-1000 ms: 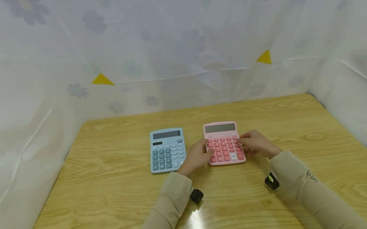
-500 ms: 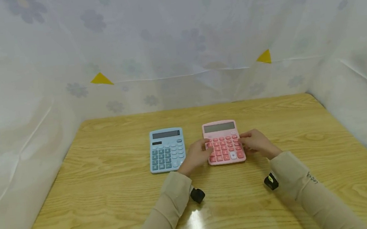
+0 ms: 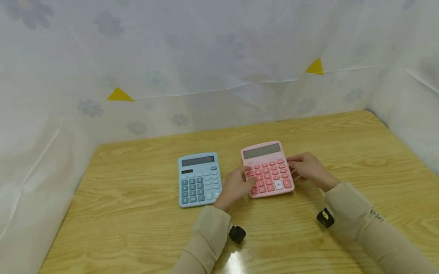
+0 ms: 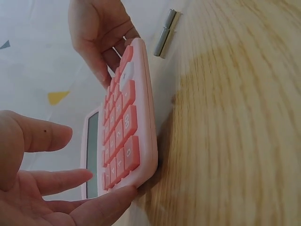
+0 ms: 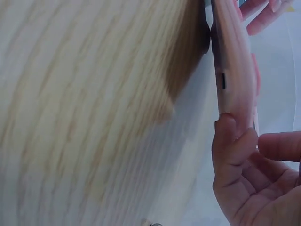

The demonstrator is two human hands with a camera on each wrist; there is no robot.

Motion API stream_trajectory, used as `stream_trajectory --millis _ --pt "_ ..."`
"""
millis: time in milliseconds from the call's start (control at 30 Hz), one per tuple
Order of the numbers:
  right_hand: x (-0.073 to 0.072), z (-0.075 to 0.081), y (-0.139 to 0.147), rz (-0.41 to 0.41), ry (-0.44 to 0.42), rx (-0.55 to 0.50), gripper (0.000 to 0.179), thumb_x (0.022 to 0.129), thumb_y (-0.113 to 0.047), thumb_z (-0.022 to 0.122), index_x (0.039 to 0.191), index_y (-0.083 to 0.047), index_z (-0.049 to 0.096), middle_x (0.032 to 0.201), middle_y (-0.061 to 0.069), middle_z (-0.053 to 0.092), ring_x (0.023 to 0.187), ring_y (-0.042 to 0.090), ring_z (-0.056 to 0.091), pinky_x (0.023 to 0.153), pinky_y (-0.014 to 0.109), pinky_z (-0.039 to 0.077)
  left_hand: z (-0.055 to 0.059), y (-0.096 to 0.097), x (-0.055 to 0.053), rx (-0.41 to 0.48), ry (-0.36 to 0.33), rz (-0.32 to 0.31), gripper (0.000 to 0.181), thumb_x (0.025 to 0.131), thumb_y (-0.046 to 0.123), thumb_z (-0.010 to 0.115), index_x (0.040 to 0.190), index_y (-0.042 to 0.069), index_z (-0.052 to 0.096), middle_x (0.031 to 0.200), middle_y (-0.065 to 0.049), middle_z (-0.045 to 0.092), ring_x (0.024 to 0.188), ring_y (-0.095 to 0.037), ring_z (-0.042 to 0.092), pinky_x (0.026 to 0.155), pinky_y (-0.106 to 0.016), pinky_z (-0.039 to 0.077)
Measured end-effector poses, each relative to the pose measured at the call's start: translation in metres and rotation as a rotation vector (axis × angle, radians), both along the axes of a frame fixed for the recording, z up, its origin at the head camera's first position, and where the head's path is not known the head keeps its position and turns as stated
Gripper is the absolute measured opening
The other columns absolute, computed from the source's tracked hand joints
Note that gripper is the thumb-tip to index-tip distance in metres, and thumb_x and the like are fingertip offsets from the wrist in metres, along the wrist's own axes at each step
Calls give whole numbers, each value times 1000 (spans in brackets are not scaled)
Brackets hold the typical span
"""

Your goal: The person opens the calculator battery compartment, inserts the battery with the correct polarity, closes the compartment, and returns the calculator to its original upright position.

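A pink calculator (image 3: 266, 176) lies face up between the two hands, tilted with its right side raised off the wooden table. The left hand (image 3: 233, 188) is at its left edge. In the left wrist view the fingers (image 4: 108, 202) are fairly straight and touch the edge, with the thumb held apart from the keys. At the right edge, the right hand (image 3: 309, 171) holds the calculator. Its curled fingers (image 5: 225, 136) meet the side in the right wrist view; the thumb stands apart. A blue calculator (image 3: 199, 182) lies to the left, partly covered by the left hand.
Two small metallic cylinders (image 4: 167, 33) lie end to end on the table beyond the pink calculator in the left wrist view. The wooden table (image 3: 127, 256) ends at a pale flowered curtain (image 3: 209, 43) at the back and sides. Both sleeves carry black wrist cameras.
The pink calculator's right side has risen, and it has turned slightly and shifted a little away from the person. Both hands stay at its edges. The blue calculator has not moved.
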State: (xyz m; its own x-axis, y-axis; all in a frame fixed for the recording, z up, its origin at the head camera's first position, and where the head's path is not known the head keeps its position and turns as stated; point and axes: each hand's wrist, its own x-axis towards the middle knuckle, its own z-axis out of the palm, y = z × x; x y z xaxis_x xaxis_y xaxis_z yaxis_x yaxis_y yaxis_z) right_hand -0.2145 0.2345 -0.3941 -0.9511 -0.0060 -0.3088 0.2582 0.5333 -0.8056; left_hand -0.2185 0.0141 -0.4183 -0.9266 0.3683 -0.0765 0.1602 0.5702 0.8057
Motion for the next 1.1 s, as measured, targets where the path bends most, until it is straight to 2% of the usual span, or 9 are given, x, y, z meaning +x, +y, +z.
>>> stream_trajectory --millis 67,133,233,367,700,967,1100 --pt "1 2 1 7 10 -1 39 97 -10 37 129 11 42 109 25 58 79 20 62 66 34 50 0 0 1 -6 11 -7 41 88 22 58 124 3 53 98 -10 58 79 -17 50 67 -29 42" --pt "1 3 1 9 16 -5 39 97 -11 37 129 10 42 113 25 56 82 21 61 68 35 50 1 1 2 -7 5 -11 42 88 23 58 124 3 53 101 -10 59 81 -17 51 68 -29 43" --pt "2 4 1 7 30 -13 39 98 -11 38 130 9 42 114 25 56 82 21 61 71 38 49 1 2 3 -10 -16 -9 44 89 25 57 126 3 51 115 -12 57 97 -20 53 81 -33 44" --pt "2 4 0 -6 59 -26 38 97 -10 39 129 8 44 108 24 58 78 19 60 71 40 50 2 4 4 -16 -26 -8 45 89 25 56 128 2 50 126 -13 51 117 -25 46 95 -38 37" --pt "2 6 -4 -30 71 -66 38 96 -10 42 130 7 43 95 17 61 70 14 59 67 38 50 2 5 5 -33 7 -13 46 88 22 55 127 -2 49 126 -15 51 116 -25 47 95 -36 38" --pt "2 7 -5 -38 69 -100 39 96 -13 41 130 7 43 104 20 59 73 15 58 69 39 50 2 7 5 -35 13 -35 46 89 21 56 127 -3 49 125 -16 52 115 -25 48 95 -36 38" --pt "1 8 -5 -32 74 -142 40 97 -16 42 131 6 43 100 18 60 71 14 59 68 37 50 1 8 5 -41 32 -45 44 88 21 56 125 -2 51 122 -15 55 112 -24 50 93 -34 40"
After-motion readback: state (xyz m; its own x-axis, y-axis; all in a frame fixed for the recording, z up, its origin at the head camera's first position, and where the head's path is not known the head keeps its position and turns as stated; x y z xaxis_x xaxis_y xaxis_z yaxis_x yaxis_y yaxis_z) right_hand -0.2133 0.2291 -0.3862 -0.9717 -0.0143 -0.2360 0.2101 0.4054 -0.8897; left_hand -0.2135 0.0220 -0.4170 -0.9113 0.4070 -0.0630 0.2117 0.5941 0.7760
